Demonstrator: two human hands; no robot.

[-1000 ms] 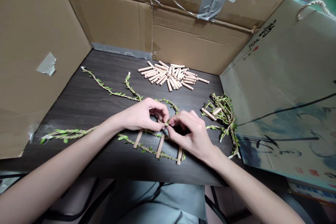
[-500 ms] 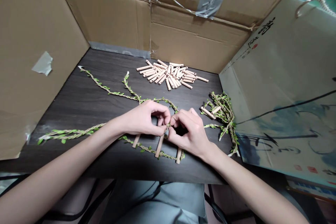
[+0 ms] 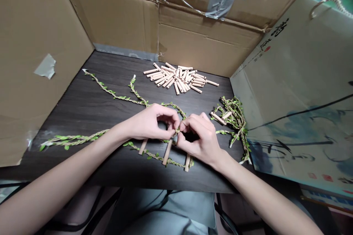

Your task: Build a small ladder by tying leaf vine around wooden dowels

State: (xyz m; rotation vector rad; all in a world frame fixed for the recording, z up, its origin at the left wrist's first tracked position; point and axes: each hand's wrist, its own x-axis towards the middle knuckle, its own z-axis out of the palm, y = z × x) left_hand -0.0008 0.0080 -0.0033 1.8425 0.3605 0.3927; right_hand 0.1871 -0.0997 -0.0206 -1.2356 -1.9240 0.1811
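Note:
My left hand (image 3: 154, 122) and my right hand (image 3: 199, 136) meet over the table, both closed in a pinch on a leafy twine rope (image 3: 177, 131). The rope is at the upper end of a wooden rung (image 3: 167, 152); fingers hide exactly how it passes there. Two more rungs, one on the left (image 3: 142, 147) and one on the right (image 3: 187, 163), slant beneath my hands. Along their lower ends runs a strand of the same rope (image 3: 153, 156), with small green leaves. White-tipped rope ends (image 3: 102, 86) stretch away to the left.
A pile of drilled wooden sticks (image 3: 179, 77) lies at the back. On the right, a bundle of leafy rope (image 3: 234, 112) holds a couple of sticks. Cardboard walls (image 3: 121, 18) enclose the back and left; a painted paper bag (image 3: 298, 91) stands on the right.
Almost nothing differs. My left fingers have shifted very slightly left, and a little more of the rope shows between my fingertips.

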